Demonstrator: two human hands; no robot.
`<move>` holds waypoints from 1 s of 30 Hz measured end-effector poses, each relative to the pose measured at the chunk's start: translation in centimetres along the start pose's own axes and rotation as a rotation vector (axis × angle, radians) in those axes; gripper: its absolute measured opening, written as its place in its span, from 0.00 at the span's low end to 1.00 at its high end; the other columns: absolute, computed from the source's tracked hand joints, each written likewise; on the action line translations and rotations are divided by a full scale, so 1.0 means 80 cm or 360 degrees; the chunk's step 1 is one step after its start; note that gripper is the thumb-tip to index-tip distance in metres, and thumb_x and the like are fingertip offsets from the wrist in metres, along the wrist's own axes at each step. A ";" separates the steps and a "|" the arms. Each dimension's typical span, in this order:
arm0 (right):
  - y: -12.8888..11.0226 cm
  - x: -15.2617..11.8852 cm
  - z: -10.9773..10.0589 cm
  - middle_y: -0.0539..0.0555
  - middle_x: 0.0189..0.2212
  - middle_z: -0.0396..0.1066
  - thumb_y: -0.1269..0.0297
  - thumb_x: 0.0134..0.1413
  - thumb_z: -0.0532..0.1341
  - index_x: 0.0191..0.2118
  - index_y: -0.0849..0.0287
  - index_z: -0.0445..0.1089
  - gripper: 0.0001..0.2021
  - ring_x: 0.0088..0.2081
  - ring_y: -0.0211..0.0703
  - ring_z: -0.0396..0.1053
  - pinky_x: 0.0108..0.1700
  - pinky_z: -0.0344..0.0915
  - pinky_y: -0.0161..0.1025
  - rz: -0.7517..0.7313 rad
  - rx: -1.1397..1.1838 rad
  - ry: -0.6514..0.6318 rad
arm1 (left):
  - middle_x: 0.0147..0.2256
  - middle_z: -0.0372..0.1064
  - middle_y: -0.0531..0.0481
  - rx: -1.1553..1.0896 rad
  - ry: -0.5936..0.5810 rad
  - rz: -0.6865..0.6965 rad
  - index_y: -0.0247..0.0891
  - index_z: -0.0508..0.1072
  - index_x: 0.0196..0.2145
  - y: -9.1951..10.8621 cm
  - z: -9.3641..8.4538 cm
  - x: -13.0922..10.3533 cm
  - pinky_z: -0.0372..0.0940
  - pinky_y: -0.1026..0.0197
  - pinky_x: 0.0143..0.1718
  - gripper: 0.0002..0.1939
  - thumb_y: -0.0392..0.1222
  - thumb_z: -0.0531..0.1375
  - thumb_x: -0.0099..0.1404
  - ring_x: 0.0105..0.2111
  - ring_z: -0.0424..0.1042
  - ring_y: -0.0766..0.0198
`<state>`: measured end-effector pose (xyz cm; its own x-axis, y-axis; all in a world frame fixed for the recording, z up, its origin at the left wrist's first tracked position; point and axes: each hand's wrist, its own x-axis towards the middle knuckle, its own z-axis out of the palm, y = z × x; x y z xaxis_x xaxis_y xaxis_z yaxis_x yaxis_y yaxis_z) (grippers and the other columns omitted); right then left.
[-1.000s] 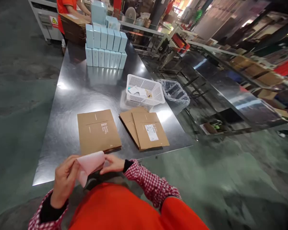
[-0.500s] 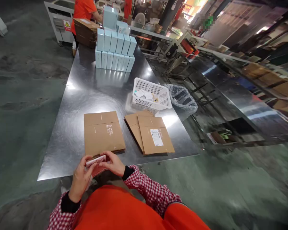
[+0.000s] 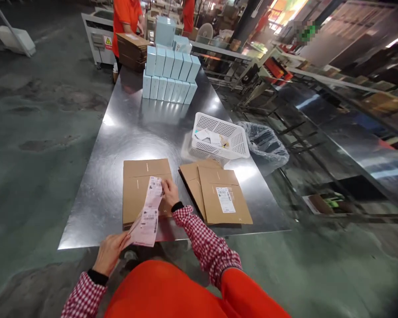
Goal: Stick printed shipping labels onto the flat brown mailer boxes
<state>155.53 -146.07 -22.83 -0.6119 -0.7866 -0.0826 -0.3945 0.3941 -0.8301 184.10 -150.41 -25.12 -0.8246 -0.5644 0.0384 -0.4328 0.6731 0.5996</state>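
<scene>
A strip of printed shipping labels [image 3: 147, 217] is stretched between my two hands, over the near part of a flattened cardboard box stack [image 3: 132, 187]. My left hand [image 3: 110, 252] pinches its lower left end in front of the table edge. Higher up, my right hand [image 3: 170, 193] grips the top end above the cardboard. To the right, a second pile of flattened boxes lies fanned out, its top flattened box [image 3: 208, 196] bearing a white shipping label [image 3: 225, 200].
A white perforated basket [image 3: 240, 141] with papers stands on the metal table [image 3: 102, 176]. Light blue boxes [image 3: 169, 64] are stacked at the far end, beside brown cartons [image 3: 132, 48] and a person in orange [image 3: 124, 17]. A plastic-lined bin [image 3: 267, 148] stands by the right edge.
The label strip, bunched between both hands before, is now drawn out. My right hand has moved up and right over the cardboard; my left hand has moved slightly down.
</scene>
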 end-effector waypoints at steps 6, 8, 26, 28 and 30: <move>0.009 0.065 0.018 0.59 0.42 0.72 0.68 0.50 0.64 0.49 0.64 0.66 0.19 0.43 0.44 0.69 0.46 0.64 0.39 -0.0001 -0.0440 -0.0265 | 0.57 0.64 0.45 0.0004 0.0013 0.0076 0.42 0.77 0.36 -0.016 0.033 0.012 0.62 0.47 0.56 0.16 0.47 0.50 0.68 0.60 0.60 0.51; 0.006 0.062 0.028 0.61 0.44 0.71 0.69 0.49 0.65 0.49 0.64 0.66 0.20 0.45 0.47 0.69 0.48 0.63 0.41 -0.0005 -0.0531 -0.0315 | 0.62 0.57 0.45 0.0005 -0.0007 0.0064 0.40 0.77 0.34 -0.017 0.046 0.018 0.59 0.43 0.58 0.15 0.44 0.51 0.68 0.63 0.52 0.49; 0.063 0.022 0.006 0.75 0.61 0.52 0.61 0.63 0.50 0.60 0.71 0.57 0.24 0.62 0.62 0.49 0.60 0.44 0.65 0.0366 -0.0835 0.0258 | 0.60 0.60 0.41 -0.0144 0.0019 -0.0178 0.38 0.77 0.35 -0.034 0.038 0.023 0.58 0.40 0.58 0.17 0.43 0.48 0.67 0.61 0.57 0.50; 0.074 0.012 -0.005 0.76 0.55 0.60 0.64 0.61 0.50 0.55 0.73 0.63 0.21 0.57 0.60 0.59 0.56 0.54 0.60 0.0504 -0.0772 0.0324 | 0.60 0.59 0.39 -0.0170 0.0075 -0.0230 0.38 0.77 0.34 -0.037 0.039 0.024 0.57 0.37 0.57 0.18 0.43 0.48 0.66 0.61 0.56 0.47; 0.077 0.000 -0.004 0.72 0.50 0.66 0.66 0.59 0.52 0.50 0.71 0.68 0.18 0.52 0.56 0.65 0.53 0.60 0.51 0.0542 -0.0717 0.0351 | 0.58 0.61 0.39 -0.0209 0.0091 -0.0249 0.38 0.78 0.32 -0.033 0.045 0.026 0.57 0.37 0.56 0.17 0.43 0.49 0.64 0.61 0.56 0.46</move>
<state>152.88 -143.47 -27.78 -0.8635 -0.4827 -0.1463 -0.3734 0.8068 -0.4579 182.21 -151.58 -29.51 -0.7272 -0.6861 -0.0202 -0.4997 0.5090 0.7009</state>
